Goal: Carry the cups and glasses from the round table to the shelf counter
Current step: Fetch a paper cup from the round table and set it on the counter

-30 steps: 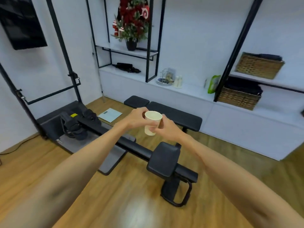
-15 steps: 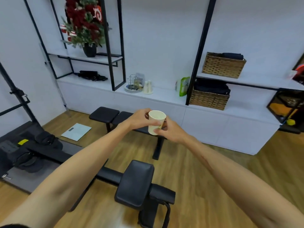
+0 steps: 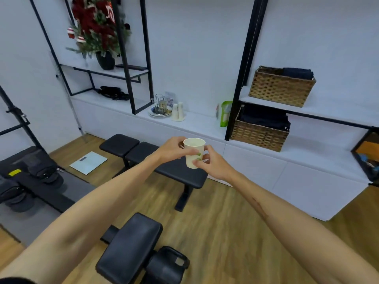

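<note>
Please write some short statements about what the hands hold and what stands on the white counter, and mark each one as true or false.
1. Both the left hand and the right hand hold the paper cup. True.
2. The paper cup lies on its side. False: it is upright, its open mouth facing up.
3. The paper cup already stands on the shelf counter. False: it is held in the air, above the black bench.
4. A wicker basket stands on the shelf counter. True.
5. The green packet lies on the floor. False: it stands on the shelf counter.
</note>
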